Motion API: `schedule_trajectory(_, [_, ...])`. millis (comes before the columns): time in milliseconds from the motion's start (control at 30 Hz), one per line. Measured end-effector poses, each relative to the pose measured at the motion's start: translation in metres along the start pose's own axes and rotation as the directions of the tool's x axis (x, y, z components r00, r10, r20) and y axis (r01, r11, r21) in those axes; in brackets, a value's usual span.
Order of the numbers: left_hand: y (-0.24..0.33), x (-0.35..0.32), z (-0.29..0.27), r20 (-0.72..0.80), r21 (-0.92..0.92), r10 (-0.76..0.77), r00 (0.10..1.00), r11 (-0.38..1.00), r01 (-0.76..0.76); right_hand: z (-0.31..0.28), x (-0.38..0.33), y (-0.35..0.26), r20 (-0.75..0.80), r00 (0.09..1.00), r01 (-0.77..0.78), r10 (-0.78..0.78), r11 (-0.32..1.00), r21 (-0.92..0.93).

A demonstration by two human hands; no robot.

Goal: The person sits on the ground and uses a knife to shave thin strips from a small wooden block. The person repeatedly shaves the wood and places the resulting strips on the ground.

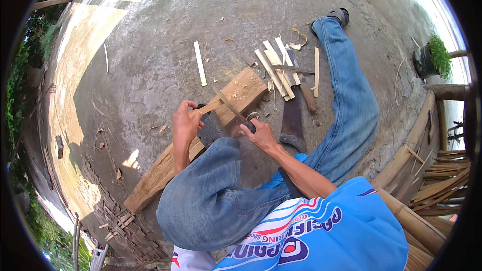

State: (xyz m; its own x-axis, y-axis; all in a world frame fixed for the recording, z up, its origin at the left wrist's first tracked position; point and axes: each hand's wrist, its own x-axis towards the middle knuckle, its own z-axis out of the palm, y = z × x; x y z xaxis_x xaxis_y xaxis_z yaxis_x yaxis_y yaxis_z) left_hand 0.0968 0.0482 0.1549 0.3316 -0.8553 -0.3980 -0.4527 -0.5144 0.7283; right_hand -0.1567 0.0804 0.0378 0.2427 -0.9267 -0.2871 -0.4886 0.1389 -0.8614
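My left hand [186, 123] pinches a thin light wooden strip [214, 105], which lies over a thick wooden beam [247, 89]. In my right hand [262, 135] is the dark handle of a knife [230, 103]. The knife's narrow blade slants up and left across the strip, at or very close to it; exact contact is too small to tell. My shoe [213, 129] rests on the beam between the two hands. Small curled shavings [236, 93] lie on the beam's top face.
Ahead and right lie several pale strips [276, 75], a handsaw [292, 120] and a brown wooden handle [308, 98]. A single strip [200, 63] lies on the concrete floor. My outstretched leg [346, 80] bounds the right. Beyond are a potted plant [433, 59] and bamboo poles [406, 145].
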Motion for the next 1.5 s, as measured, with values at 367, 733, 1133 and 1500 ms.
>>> schedule_trajectory(367, [-0.015, 0.007, -0.008, 0.074, -0.15, -0.057, 0.996, 0.986, 0.068, 0.016, -0.002, 0.022, -0.089, 0.996, -0.006, -0.01, 0.985, -0.173])
schedule_trajectory(733, [-0.075, -0.011, 0.014, 0.259, -0.869, -0.1, 0.961, 0.41, 0.277, 0.007, 0.0, 0.015, 0.154, 0.952, -0.304, 0.266, 0.889, 0.342])
schedule_trajectory(1133, [-0.049, -0.009, 0.047, 0.222, -0.876, -0.074, 0.972, 0.423, 0.232, 0.001, 0.01, 0.03, 0.193, 0.927, -0.373, 0.32, 0.827, 0.42])
schedule_trajectory(1500, [-0.039, 0.027, 0.057, 0.14, -0.795, -0.265, 0.954, 0.544, 0.268, -0.002, 0.009, 0.033, 0.145, 0.938, -0.346, 0.315, 0.875, 0.338])
